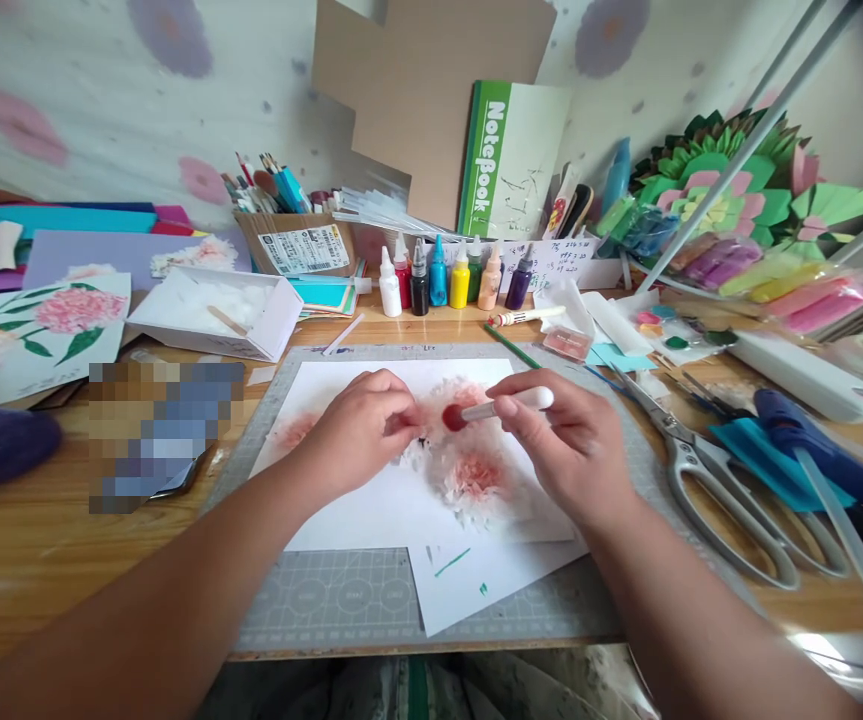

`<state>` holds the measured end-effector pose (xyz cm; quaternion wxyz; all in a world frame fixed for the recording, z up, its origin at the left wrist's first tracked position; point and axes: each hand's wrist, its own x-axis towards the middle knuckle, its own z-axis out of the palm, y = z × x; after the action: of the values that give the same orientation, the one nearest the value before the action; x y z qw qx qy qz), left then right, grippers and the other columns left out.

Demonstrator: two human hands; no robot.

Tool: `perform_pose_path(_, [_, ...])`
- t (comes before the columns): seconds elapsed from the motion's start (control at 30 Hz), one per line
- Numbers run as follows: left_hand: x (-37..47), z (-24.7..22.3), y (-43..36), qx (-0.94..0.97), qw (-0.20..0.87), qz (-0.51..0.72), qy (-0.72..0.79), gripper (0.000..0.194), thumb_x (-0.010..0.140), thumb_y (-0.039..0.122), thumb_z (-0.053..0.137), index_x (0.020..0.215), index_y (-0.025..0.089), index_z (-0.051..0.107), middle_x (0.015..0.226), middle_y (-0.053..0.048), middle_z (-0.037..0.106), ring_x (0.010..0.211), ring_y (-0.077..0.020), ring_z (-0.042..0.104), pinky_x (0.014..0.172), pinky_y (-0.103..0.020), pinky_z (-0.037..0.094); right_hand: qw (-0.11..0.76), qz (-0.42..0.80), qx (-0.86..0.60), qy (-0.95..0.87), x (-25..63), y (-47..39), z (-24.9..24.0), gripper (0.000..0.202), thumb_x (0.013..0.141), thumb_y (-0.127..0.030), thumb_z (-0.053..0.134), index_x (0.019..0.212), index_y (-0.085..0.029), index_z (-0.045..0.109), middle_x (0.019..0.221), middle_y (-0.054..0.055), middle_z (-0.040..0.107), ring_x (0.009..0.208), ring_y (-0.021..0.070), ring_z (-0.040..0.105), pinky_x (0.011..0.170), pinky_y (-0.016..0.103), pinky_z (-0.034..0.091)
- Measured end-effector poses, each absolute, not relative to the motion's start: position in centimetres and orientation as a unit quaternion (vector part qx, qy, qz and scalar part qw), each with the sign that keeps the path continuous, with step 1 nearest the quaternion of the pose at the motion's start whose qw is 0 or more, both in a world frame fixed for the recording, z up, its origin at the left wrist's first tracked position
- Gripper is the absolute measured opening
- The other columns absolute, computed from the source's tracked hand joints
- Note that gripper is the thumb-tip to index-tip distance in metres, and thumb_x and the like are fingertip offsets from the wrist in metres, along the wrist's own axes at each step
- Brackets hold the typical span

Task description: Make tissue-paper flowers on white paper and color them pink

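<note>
Where the wooden desk [33, 560] meets the person's lap, a grey cutting mat [341, 600] lies w/ a small paper scrap [476, 585] on it and, just beyond, a white sheet [371, 510] carrying a pink paper flower [468, 470]. Both hands are over that flower, close together: left hand [360, 430] pinches down at the petals, fingers closed; right hand [570, 445] is clamped on a white-handled dabber [495, 408], red tip touching the flower's centre. R of the mat: big scissors [708, 480], blue glue gun [821, 450]. L: flower painting [33, 330], open white box [213, 315]. Further back, a row of paint bottles [450, 275], cardboard pen box [300, 245], green notebook [510, 160] leaning on the flower-print wall [101, 90], green paper flowers [731, 180] far R.
</note>
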<state>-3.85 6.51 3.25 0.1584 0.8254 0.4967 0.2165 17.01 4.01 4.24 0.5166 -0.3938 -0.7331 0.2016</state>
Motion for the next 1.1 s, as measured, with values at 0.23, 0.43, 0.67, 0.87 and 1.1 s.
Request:
perform_pose_path(0.23, [-4.1, 3.2, 6.7, 0.816, 0.174, 0.227, 0.502, 0.010, 0.080, 0.020, 0.060, 0.070, 0.018, 0.063, 0.088, -0.003, 0.059, 0.086, -0.0184, 0.056, 0.077, -0.033, 0.045, 0.560, 0.182, -0.433, -0.683, 17.8, 4.4, 3.6, 0.016, 0.088, -0.030, 0.059, 0.079, -0.019, 0.066, 0.066, -0.001, 0.064, 0.058, 0.0114, 0.056, 0.055, 0.025, 0.043])
perform_pose_path(0.43, [-4.5, 3.4, 6.5, 0.809, 0.178, 0.257, 0.498, 0.009, 0.080, 0.020, 0.057, 0.072, 0.019, 0.062, 0.089, -0.003, 0.059, 0.088, -0.0188, 0.057, 0.079, -0.034, 0.046, 0.614, 0.103, -0.474, -0.622, 19.4, 4.4, 3.4, 0.021, 0.087, -0.036, 0.060, 0.075, -0.020, 0.065, 0.064, 0.000, 0.060, 0.056, 0.0128, 0.052, 0.054, 0.027, 0.039])
perform_pose_path(0.67, [-4.9, 4.0, 5.6, 0.869, 0.178, 0.240, 0.393, 0.013, 0.079, 0.016, 0.055, 0.074, 0.023, 0.065, 0.106, -0.004, 0.059, 0.105, -0.0212, 0.053, 0.091, -0.035, 0.044, 0.441, -0.115, -0.503, -0.734, 24.3, 2.1, 3.4, 0.010, 0.086, -0.022, 0.062, 0.094, -0.020, 0.068, 0.075, 0.002, 0.064, 0.060, 0.0124, 0.055, 0.055, 0.025, 0.042])
perform_pose_path(0.87, [-5.2, 2.7, 6.5, 0.885, 0.140, 0.222, 0.385, 0.019, 0.084, 0.025, 0.054, 0.075, 0.027, 0.071, 0.110, -0.005, 0.060, 0.108, -0.0249, 0.053, 0.089, -0.036, 0.045, 0.232, -0.130, -0.508, -0.819, 26.4, -2.0, 1.0, 0.027, 0.086, -0.008, 0.049, 0.100, -0.019, 0.069, 0.079, 0.007, 0.062, 0.074, 0.0180, 0.056, 0.064, 0.029, 0.047])
perform_pose_path(1.1, [-5.8, 1.3, 7.3, 0.881, 0.093, 0.251, 0.391, 0.017, 0.082, 0.032, 0.056, 0.083, 0.031, 0.073, 0.108, -0.004, 0.063, 0.098, -0.0239, 0.059, 0.086, -0.033, 0.048, 0.239, -0.103, -0.539, -0.801, 26.9, -3.1, 0.5, 0.043, 0.081, -0.001, 0.041, 0.112, -0.018, 0.065, 0.096, 0.009, 0.066, 0.085, 0.0203, 0.060, 0.072, 0.032, 0.053])
